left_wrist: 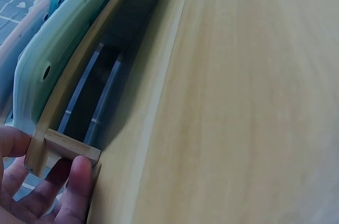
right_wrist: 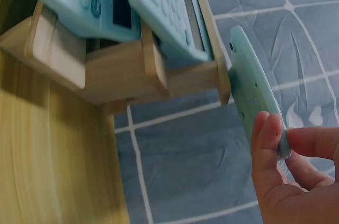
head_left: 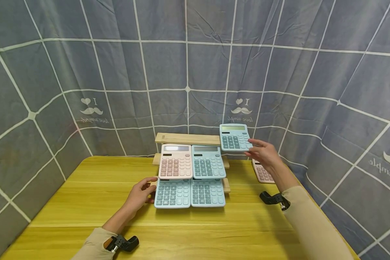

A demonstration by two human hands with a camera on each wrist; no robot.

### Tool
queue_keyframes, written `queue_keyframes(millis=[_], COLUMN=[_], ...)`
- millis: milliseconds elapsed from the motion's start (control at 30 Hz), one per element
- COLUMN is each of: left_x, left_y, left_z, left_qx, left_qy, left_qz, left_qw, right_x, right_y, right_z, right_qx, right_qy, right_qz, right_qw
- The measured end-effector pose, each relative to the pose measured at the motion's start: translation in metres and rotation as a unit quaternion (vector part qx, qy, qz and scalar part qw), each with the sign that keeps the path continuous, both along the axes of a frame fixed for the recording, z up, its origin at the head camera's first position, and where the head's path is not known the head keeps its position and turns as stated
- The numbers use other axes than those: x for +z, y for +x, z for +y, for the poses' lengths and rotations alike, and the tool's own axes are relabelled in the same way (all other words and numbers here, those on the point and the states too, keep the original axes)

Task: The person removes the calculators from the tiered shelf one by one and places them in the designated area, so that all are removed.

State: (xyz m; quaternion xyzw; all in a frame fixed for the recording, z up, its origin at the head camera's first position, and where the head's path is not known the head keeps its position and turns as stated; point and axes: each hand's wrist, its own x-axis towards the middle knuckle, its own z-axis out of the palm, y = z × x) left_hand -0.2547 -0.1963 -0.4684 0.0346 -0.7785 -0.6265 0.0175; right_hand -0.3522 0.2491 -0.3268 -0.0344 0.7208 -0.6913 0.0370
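The head camera looks forward and down from above and behind both hands, far enough back to take in the left hand (head_left: 139,194), the right hand (head_left: 265,156), the wooden rack (head_left: 188,139) between them and the gridded curtain (head_left: 208,65) beyond. The left wrist camera sits close — its hand occupies the lower-left corner — and faces along the rack, tabletop (left_wrist: 238,102) alongside. The right wrist camera, also close, looks past its hand toward the rack's end and the curtain. Head and right wrist views share the light-blue calculator (head_left: 235,138) in the right hand.
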Motion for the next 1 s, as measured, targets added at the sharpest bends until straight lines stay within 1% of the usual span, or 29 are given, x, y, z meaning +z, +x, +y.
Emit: queue_keyframes(millis=[100, 267, 433, 600, 800, 1000], left_x=[0.0, 0.001, 0.001, 0.0, -0.001, -0.004], left_y=[0.0, 0.0, 0.0, -0.001, -0.002, -0.002], left_z=[0.0, 0.0, 0.0, 0.0, -0.001, -0.001], left_qx=[0.0, 0.002, 0.002, 0.004, 0.002, 0.002], left_qy=[-0.001, -0.006, -0.005, -0.004, -0.003, -0.007], left_qz=[0.0, -0.002, -0.003, -0.002, 0.003, 0.005], left_qw=[1.0, 1.0, 1.0, 1.0, 1.0, 1.0], right_x=[-0.003, -0.005, -0.007, -0.013, -0.027, -0.045], right_y=[0.002, 0.004, 0.007, 0.009, 0.005, 0.002], right_z=[0.008, 0.021, 0.031, 0.038, 0.045, 0.047], right_qx=[0.0, 0.004, -0.002, -0.011, -0.016, -0.001], right_qy=[0.001, -0.014, -0.028, -0.036, -0.045, -0.052], right_qz=[-0.003, -0.005, -0.01, -0.022, -0.042, -0.042], right_qw=[1.0, 0.9999, 0.9996, 0.999, 0.998, 0.9978])
